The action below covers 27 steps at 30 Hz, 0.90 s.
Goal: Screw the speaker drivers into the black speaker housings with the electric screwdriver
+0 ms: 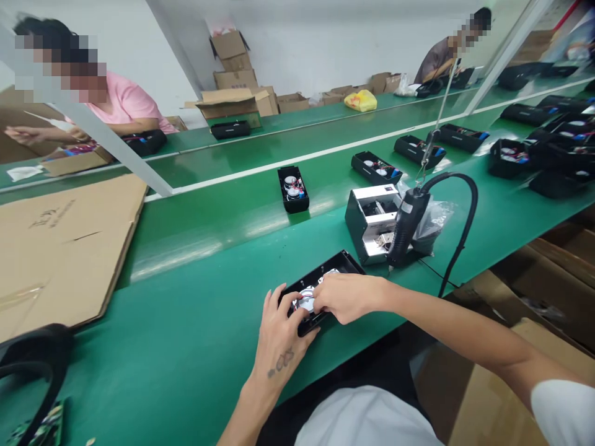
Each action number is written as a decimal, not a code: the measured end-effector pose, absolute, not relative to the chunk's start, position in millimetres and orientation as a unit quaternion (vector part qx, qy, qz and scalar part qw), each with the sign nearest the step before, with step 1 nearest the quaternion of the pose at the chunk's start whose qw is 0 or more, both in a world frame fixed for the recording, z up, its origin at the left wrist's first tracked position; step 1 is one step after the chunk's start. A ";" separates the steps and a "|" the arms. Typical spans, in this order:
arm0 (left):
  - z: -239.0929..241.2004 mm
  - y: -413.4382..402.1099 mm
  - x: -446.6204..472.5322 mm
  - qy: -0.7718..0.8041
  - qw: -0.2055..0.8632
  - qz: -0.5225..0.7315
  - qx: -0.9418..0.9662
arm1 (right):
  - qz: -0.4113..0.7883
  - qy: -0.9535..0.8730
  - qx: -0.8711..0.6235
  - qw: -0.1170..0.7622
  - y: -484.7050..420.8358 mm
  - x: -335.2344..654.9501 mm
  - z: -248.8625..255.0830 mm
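A black speaker housing (pixel 351 262) lies at a slant on the green bench in front of me, its open side up. Inside it, a round silver speaker driver (pixel 307 300) shows between my fingers, with red wire beside it. My left hand (pixel 281 325) grips the near left end of the housing, thumb and fingers around its walls and over the rim. Bent over the drivers, the closed fingers of my right hand (pixel 346 297) are bunched together inside the housing; whatever they pinch is hidden. A second driver (pixel 332 272) is partly covered by that hand.
A black electric screwdriver (pixel 409 226) hangs beside a silver-and-black screw feeder (pixel 372 226). More housings, such as one with drivers (pixel 294 189), sit along the green conveyor. Flattened cardboard (pixel 60 248) lies left, near a black curved object (pixel 35 359). Two co-workers sit across.
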<state>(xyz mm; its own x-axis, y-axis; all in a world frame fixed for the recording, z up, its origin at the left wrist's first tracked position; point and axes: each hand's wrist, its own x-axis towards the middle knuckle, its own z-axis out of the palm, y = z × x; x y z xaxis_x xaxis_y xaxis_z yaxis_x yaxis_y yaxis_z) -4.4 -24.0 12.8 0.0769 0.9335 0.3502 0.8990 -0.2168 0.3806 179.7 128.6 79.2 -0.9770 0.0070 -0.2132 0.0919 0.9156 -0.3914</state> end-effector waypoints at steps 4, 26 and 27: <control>4.1 -34.5 7.9 0.607 -0.047 0.256 0.751 | -0.174 0.981 0.016 0.089 119.7 190.8 75.1; 59.1 56.5 -49.4 0.618 0.339 0.186 0.684 | -0.276 0.948 0.123 0.098 162.6 144.6 98.0; 58.9 58.0 -50.3 0.615 0.349 0.188 0.682 | -0.271 0.950 0.125 0.095 162.9 144.1 96.2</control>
